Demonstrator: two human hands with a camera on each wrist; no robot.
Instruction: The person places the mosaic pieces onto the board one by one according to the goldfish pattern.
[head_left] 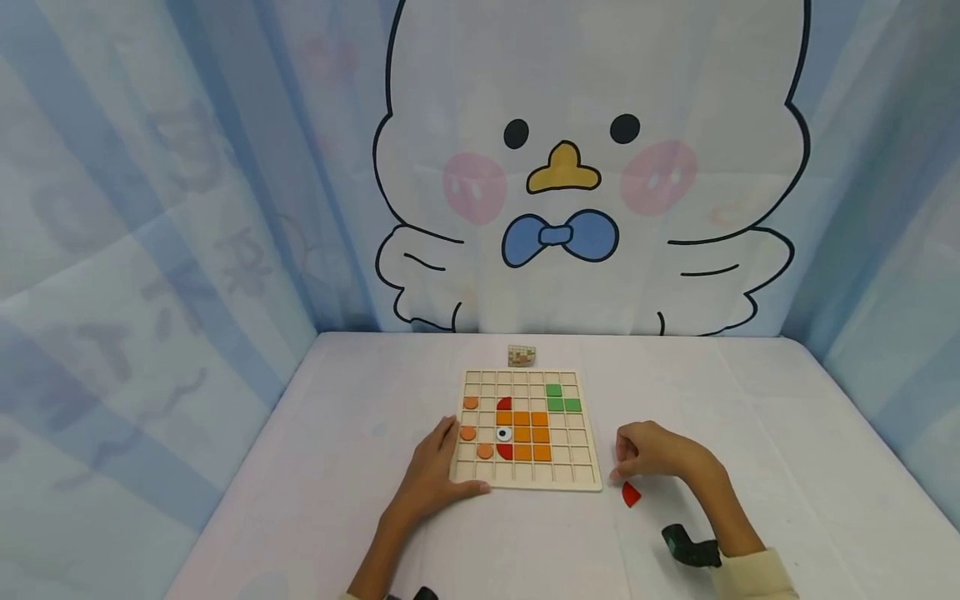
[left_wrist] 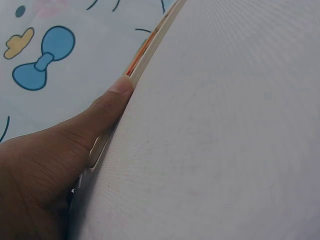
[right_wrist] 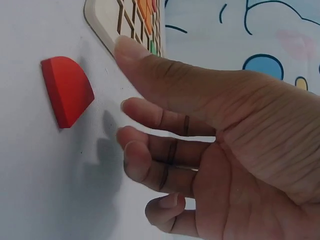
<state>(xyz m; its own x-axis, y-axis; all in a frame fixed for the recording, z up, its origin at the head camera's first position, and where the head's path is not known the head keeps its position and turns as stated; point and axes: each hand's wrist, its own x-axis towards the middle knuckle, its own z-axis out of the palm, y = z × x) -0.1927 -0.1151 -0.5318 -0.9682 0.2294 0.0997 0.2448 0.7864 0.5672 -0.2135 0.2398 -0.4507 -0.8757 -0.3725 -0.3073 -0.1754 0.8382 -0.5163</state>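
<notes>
A wooden grid board lies on the table, its near left corner between the thumb and fingers of my left hand. The fingers lie along its left edge; the left thumb rests against the near edge. Orange squares, red quarter-round pieces, a white disc with a black dot, orange discs and green squares sit in its cells. Right of the board my right hand hovers, holding nothing, its fingers loosely bent. Just below and beside its fingertips lies a loose red quarter-round piece.
Behind the board lies a small patterned piece. A curtain with a cartoon bird hangs beyond the table's far edge, and more curtain closes off both sides. A dark wrist device sits at my right wrist.
</notes>
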